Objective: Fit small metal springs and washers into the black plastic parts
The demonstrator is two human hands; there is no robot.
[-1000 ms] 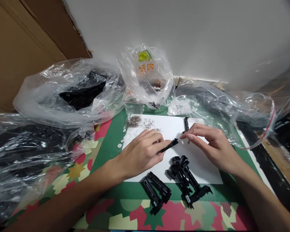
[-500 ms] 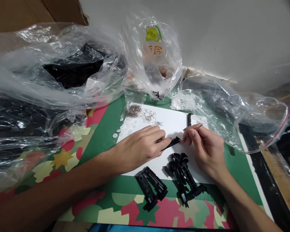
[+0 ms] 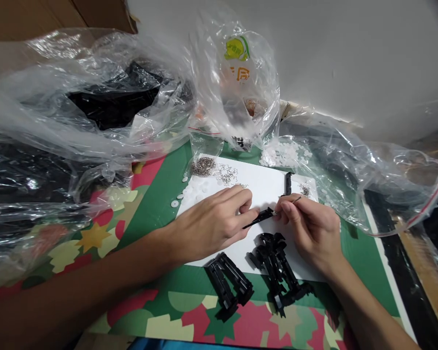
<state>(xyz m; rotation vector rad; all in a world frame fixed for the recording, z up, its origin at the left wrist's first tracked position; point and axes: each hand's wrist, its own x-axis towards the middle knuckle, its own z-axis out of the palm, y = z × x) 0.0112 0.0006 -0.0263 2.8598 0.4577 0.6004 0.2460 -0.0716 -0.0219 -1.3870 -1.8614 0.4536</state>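
Nearest, two bunches of black plastic parts [image 3: 229, 287] and [image 3: 277, 272] lie at the near edge of the white sheet [image 3: 263, 187]. Just beyond, the left hand [image 3: 213, 226] pinches a thin black strip [image 3: 258, 218] over the sheet, and the right hand [image 3: 310, 228] pinches a small metal pin [image 3: 295, 200] at the strip's tip. Farther back lie loose metal springs [image 3: 228, 174], another black piece [image 3: 288, 183] and clear plastic bags [image 3: 237, 87].

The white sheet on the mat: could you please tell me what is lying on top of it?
On the white sheet lie small metal springs, white discs and a black strip. Both hands rest there, left hand holding a black part. What the hands cover cannot be seen.
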